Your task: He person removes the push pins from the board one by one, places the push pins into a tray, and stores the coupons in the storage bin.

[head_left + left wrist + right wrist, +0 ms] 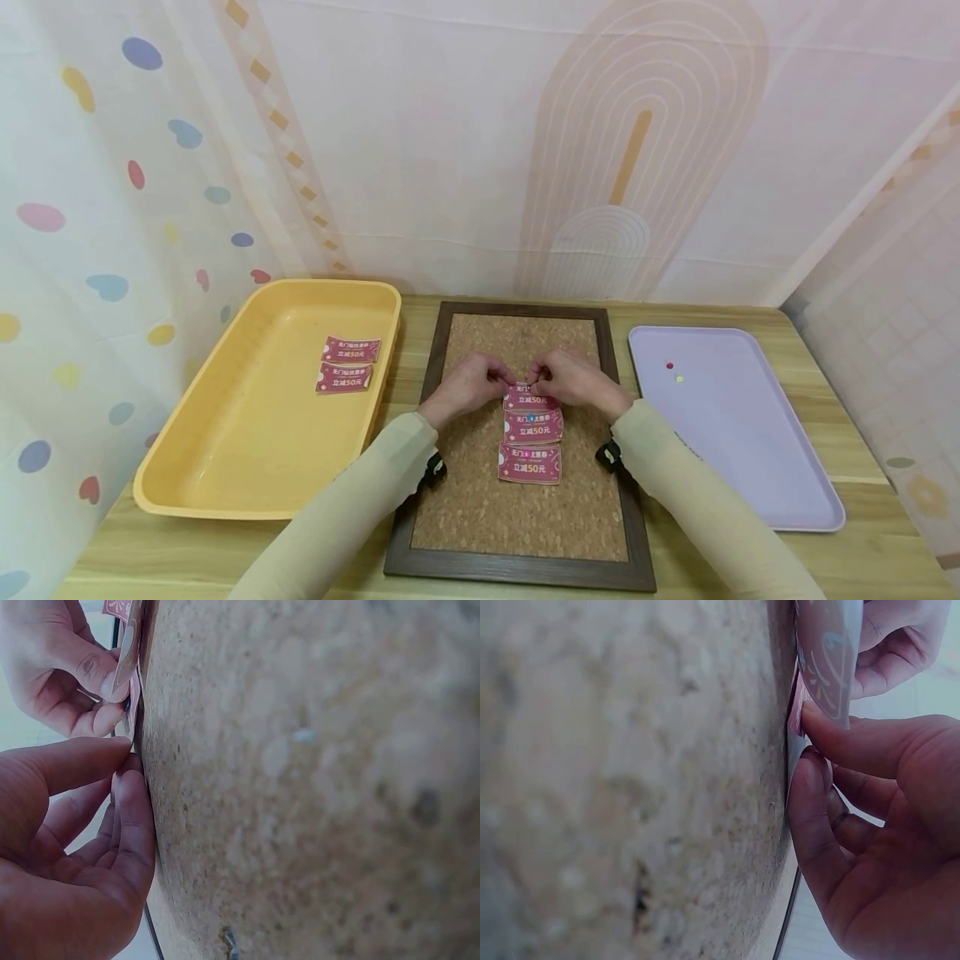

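Top coupon (534,401): between corkboard (517,521) side edges. Left hand (470,385): pinching coupon's left end. Right hand (576,380): pinching small dark item (126,703).

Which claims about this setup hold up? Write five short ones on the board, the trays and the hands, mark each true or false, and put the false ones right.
1. The yellow tray stands left of the framed cork board. True.
2. Four coupons lie in the yellow tray. False: there are two coupons.
3. A lavender tray is on the board's right. True.
4. The two small pieces in the lavender tray are both red. False: one is a red piece, the other a yellow piece.
5. The left hand and right hand are both at the top coupon on the board. True.
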Tool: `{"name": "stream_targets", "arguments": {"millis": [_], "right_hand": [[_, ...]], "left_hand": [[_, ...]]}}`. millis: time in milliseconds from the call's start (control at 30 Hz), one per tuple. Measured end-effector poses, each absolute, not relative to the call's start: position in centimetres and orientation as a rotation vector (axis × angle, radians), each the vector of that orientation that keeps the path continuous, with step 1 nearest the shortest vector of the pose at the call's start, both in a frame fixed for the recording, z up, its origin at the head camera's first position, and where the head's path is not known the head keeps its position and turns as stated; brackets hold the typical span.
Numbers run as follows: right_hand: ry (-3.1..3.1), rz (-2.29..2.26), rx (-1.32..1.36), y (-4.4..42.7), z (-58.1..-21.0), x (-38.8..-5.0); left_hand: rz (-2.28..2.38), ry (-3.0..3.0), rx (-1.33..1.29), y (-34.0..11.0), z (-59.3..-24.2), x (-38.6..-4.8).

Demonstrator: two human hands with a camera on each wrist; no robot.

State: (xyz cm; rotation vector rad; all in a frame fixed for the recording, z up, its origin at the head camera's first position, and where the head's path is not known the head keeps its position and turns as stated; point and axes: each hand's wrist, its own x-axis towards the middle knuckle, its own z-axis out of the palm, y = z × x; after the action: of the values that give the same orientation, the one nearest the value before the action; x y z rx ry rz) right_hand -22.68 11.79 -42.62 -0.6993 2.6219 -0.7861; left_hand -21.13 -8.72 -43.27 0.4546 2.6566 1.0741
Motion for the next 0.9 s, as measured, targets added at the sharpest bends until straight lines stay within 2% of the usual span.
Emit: {"name": "stream_targets", "arguments": {"millis": [900], "right_hand": [[2.592, -0.803, -0.768, 12.13, -42.68, -22.87]], "left_hand": [[1.077, 2.656, 0.453, -8.66, -43.3, -21.13]]}}
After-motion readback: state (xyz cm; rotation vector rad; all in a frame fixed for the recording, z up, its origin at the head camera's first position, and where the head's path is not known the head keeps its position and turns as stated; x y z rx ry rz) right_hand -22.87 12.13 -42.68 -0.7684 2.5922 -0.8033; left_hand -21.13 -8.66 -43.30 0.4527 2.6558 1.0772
